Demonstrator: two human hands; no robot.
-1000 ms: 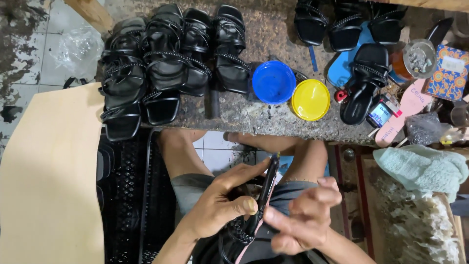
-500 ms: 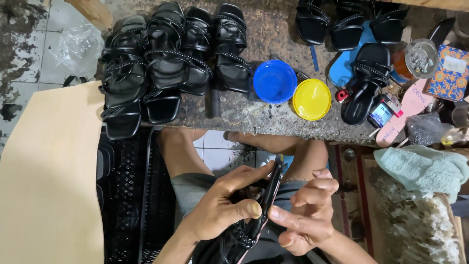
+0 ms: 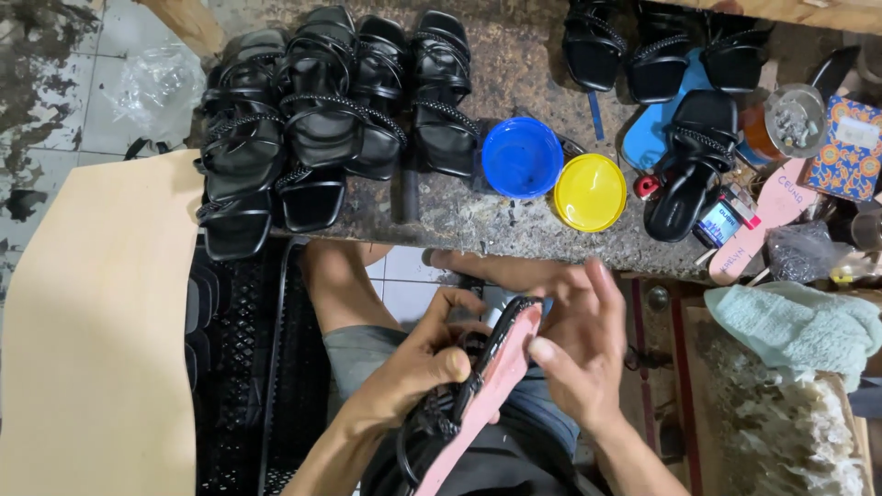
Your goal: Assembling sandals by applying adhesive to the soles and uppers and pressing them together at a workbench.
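Head view, steeply down, close

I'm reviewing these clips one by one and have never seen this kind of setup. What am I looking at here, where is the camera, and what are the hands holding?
There is no machine: a person works with two bare hands, filmed by a camera worn on the head that looks down over their lap. The left hand grips a black strappy sandal with a pink underside, turned on its edge. The right hand lies open against that pink underside. Beyond the knees is a stone workbench holding a row of finished black sandals, a blue lid, a yellow lid and more sandals at the far right. A tan sheet lies to the left.
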